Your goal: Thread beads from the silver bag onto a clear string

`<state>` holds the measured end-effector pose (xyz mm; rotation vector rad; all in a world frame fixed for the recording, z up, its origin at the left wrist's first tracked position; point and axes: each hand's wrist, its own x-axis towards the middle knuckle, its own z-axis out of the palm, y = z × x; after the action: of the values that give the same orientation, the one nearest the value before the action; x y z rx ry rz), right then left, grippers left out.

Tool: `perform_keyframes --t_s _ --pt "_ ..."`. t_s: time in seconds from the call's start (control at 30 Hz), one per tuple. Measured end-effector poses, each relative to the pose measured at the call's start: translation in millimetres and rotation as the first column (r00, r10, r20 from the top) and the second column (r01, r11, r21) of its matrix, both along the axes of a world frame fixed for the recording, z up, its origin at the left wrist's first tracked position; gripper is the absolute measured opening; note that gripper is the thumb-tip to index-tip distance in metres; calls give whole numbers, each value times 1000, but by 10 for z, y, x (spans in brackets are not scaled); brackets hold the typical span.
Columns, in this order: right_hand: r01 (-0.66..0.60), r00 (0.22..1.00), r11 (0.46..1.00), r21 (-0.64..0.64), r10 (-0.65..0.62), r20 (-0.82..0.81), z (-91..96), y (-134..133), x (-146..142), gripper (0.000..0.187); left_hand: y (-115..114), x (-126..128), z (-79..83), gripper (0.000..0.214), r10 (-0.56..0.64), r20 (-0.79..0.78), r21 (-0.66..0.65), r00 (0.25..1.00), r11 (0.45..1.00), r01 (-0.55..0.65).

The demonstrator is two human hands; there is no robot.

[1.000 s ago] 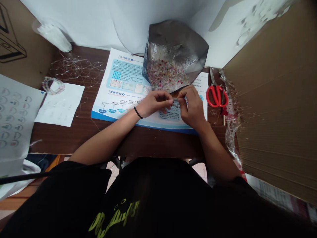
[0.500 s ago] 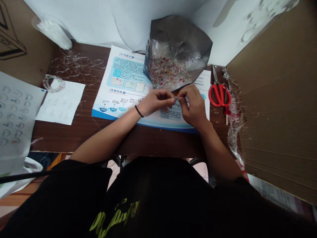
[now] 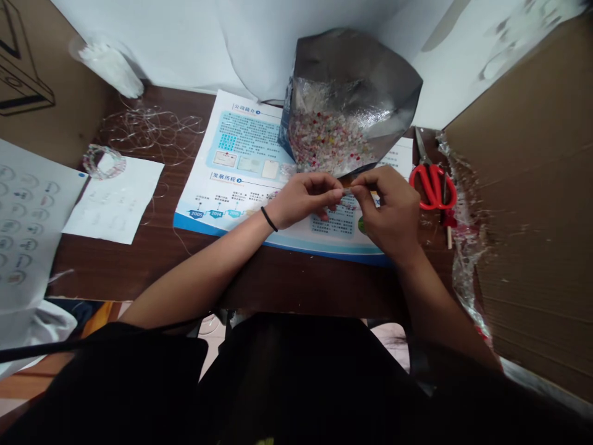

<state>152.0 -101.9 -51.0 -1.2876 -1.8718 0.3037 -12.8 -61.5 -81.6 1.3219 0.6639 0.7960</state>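
Under left hand [image 3: 303,198], leaflet [image 3: 241,142]: 2005, 2014, third unclear.

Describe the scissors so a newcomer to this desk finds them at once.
Start from the cardboard wall on the right of the brown desk. At its foot, right of the silver bag of beads, lie the scissors. Their red loop handles set them apart from the thin wooden stick and crinkled clear film beside them.

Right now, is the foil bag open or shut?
Open: the mouth of the foil bag gapes wide, showing small mixed-colour beads inside.
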Motion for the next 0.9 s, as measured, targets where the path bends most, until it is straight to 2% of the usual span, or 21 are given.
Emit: perform_keyframes --t_s 0.3,0.53,0.67,0.9 --pt "-35 999 994 -101 33 -21 -15 -11 -13 15 11 13 -25 26 23 17 33 1000 999 -23" --pt "-171 964 954 -247 110 -240 -16 -10 -36 15 3 22 -21 22 65 33 40 997 997 -66" --pt "-223 932 914 -339 98 -350 6 -14 -37 18 1 23 -13 24 75 31 54 997 996 -76" --pt "-220 921 887 -406 52 -386 25 -16 -43 19 5 27 -16 25 87 41 33 995 996 -88"
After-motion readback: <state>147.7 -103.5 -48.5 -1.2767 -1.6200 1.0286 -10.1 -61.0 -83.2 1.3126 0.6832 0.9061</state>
